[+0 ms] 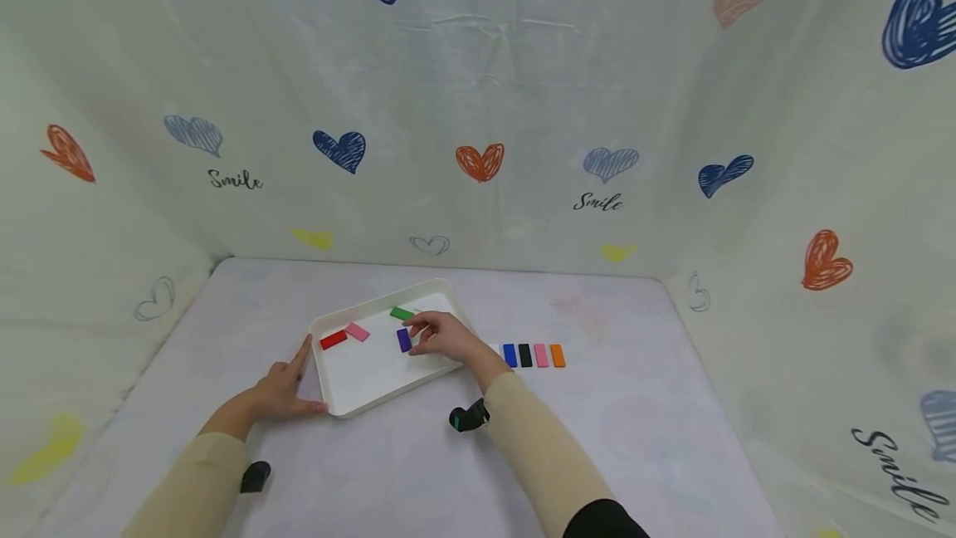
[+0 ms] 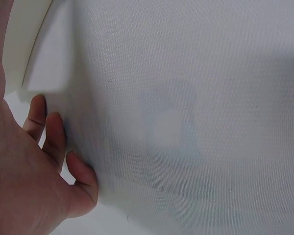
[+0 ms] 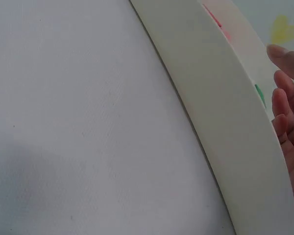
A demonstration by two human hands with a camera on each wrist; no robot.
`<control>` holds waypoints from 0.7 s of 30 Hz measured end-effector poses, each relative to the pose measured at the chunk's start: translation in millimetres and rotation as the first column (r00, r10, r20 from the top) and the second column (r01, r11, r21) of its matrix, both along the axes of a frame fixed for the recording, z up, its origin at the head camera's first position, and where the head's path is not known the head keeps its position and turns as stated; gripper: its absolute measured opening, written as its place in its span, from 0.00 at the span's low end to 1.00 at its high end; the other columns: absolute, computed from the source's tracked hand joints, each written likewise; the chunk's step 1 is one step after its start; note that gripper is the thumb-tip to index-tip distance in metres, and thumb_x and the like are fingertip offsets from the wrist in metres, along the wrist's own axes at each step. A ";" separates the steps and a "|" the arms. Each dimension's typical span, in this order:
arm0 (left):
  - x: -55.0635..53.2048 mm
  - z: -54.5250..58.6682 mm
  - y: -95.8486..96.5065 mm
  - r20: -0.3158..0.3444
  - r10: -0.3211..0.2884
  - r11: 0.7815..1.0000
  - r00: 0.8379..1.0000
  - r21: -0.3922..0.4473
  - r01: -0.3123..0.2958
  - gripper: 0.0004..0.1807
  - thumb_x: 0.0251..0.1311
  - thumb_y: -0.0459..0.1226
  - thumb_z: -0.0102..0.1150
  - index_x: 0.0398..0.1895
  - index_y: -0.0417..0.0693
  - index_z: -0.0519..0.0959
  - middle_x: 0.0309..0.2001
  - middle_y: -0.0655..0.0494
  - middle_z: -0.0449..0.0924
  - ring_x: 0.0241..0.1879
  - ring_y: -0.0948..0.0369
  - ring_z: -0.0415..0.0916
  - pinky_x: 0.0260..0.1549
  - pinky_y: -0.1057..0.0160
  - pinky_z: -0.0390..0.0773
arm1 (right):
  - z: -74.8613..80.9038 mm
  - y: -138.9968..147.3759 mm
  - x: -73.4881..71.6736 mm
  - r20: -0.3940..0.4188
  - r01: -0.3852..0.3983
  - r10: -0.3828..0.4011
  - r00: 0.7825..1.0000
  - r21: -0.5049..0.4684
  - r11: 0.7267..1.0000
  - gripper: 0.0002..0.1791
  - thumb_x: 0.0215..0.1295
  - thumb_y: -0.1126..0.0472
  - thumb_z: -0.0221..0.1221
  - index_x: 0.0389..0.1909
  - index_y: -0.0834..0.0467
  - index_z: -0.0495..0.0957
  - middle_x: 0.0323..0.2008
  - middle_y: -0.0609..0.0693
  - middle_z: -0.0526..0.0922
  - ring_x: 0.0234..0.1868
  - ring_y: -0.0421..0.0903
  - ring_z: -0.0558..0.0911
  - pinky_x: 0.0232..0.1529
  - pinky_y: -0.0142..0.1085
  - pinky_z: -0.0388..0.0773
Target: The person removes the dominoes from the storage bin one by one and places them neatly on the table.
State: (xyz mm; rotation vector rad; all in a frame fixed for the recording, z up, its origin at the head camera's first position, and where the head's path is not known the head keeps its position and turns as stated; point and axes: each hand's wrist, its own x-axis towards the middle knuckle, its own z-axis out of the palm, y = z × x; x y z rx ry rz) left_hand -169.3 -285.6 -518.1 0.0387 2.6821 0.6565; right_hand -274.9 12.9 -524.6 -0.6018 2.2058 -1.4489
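Observation:
A white rectangular tray (image 1: 366, 379) lies slanted on the table. My left hand (image 1: 280, 393) is at its left end, index finger and thumb spread along the rim. Over the tray's right part is my right hand (image 1: 444, 337), thumb and fingers apart with nothing seen between them. Just beside its fingertips lies a purple block (image 1: 404, 340), and a green block (image 1: 401, 314) is a little farther back. Toward the left end, a red block (image 1: 334, 340) and a pink block (image 1: 358, 332) lie close together. The hand and wrist hide the tray's right side.
To the right of the tray, a blue block (image 1: 510, 355), a black block (image 1: 526, 355), another pink block (image 1: 541, 355) and an orange block (image 1: 558, 355) stand in a row, partly behind the right forearm. A heart-printed cloth (image 1: 523, 106) hangs behind the table (image 1: 612, 438).

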 end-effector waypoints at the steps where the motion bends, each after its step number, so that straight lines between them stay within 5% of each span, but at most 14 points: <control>1: -0.2 -0.3 -0.2 0.000 0.002 1.000 1.000 0.001 -0.002 0.72 0.43 0.57 0.75 0.75 0.38 0.32 0.48 0.29 0.65 0.53 0.31 0.64 0.50 0.31 0.70 | -1.4 -1.4 -1.6 0.007 0.001 -0.001 1.000 0.012 1.000 0.25 0.54 0.69 0.70 0.55 0.59 0.79 0.41 0.49 0.80 0.34 0.40 0.75 0.33 0.28 0.74; 21: -4.1 -6.8 -2.4 0.014 0.015 0.999 1.000 -0.031 -0.015 0.72 0.43 0.56 0.75 0.75 0.39 0.32 0.48 0.29 0.64 0.52 0.32 0.66 0.50 0.32 0.71 | -17.6 -16.6 -19.8 0.013 0.032 -0.034 0.999 0.163 0.986 0.21 0.51 0.65 0.74 0.47 0.56 0.81 0.35 0.45 0.76 0.36 0.40 0.71 0.39 0.29 0.69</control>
